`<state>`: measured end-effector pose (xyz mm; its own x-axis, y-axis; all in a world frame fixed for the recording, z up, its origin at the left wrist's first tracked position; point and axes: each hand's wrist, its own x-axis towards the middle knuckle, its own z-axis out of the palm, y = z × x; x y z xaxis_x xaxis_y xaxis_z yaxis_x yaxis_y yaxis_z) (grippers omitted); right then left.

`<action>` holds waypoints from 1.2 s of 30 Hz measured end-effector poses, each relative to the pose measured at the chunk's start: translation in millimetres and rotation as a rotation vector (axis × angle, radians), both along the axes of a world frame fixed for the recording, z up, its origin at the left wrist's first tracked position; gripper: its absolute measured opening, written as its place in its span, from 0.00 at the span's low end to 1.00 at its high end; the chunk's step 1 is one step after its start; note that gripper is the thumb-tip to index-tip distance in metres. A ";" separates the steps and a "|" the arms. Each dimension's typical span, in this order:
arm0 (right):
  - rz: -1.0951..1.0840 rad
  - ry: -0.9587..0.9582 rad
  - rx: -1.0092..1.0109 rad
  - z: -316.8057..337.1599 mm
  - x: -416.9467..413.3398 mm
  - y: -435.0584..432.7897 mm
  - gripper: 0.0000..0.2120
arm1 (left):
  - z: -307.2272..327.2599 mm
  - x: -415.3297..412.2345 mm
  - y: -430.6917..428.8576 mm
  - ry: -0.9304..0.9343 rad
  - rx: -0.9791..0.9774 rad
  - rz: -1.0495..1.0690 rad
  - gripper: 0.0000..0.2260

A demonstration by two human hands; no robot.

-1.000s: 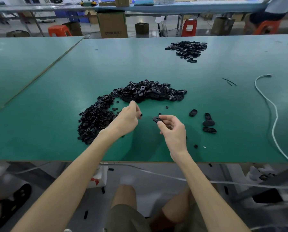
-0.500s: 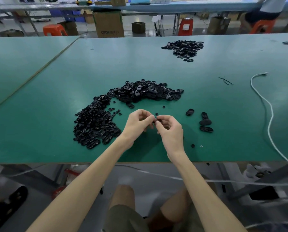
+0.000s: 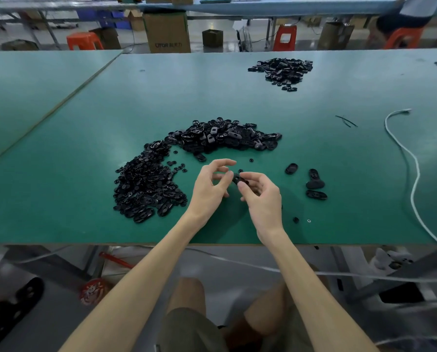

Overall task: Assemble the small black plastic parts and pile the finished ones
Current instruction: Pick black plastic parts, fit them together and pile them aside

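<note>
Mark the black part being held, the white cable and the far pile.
black part (image 3: 237,179): head view, its visible black edge.
white cable (image 3: 415,184): head view, middle of its run.
far pile (image 3: 283,71): head view, centre of the heap.

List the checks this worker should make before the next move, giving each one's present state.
1. Grip: right hand pinches black part: ok.
2. Support: left hand gripping it too: cannot tell.
3. Joint fully seated: cannot tell, hidden.
4. Drop spot: bare green table beside the set-aside pieces: ok.
5. Supply: parts heap close to left hand: ok.
6. Hazard: white cable apart from set-aside pieces: ok.
</note>
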<state>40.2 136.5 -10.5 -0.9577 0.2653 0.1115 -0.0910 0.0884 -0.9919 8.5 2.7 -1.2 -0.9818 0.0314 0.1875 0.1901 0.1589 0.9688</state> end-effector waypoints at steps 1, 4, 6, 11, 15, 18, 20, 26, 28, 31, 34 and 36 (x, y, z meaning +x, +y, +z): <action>-0.001 0.005 0.010 -0.1 0.1 -0.1 0.07 | 0.0 0.5 0.6 0.020 -0.014 -0.015 0.06; -0.003 0.026 0.070 -0.2 0.0 -1.4 0.06 | -0.5 1.6 1.6 0.004 -0.050 -0.041 0.03; 0.002 0.024 0.093 -0.3 0.9 -2.3 0.08 | -2.0 1.8 1.0 -0.013 -0.065 -0.030 0.06; 0.006 0.003 0.123 -0.9 1.5 -2.1 0.09 | -3.0 0.6 1.0 -0.024 -0.120 -0.063 0.04; -0.010 0.009 0.128 -0.8 0.6 -3.1 0.08 | -2.0 -1.0 2.4 -0.042 -0.029 -0.070 0.02; -0.005 0.006 0.124 -0.6 0.2 -2.0 0.10 | -2.6 -1.9 -1.0 -0.049 0.014 -0.049 0.05; 0.008 -0.006 0.113 0.1 0.2 -1.9 0.10 | -3.2 -2.3 -4.4 -0.071 0.077 -0.050 0.08; -0.009 0.009 0.045 2.4 1.6 -1.2 0.10 | -6.6 -3.3 -8.5 -0.108 0.249 -0.007 0.09; -0.005 0.013 0.031 2.5 2.1 -1.0 0.10 | -8.1 -3.5 -8.2 -0.098 0.254 0.022 0.09; -0.005 0.017 -0.002 2.4 2.9 -1.3 0.10 | -10.4 -4.2 -9.1 -0.091 0.288 0.061 0.08; -0.025 0.031 -0.118 3.4 2.4 -0.9 0.07 | -10.2 -4.2 -10.8 -0.099 0.343 0.064 0.08; -0.042 0.035 -0.196 4.4 2.5 -0.3 0.05 | -9.6 -3.7 -10.7 -0.096 0.357 0.054 0.08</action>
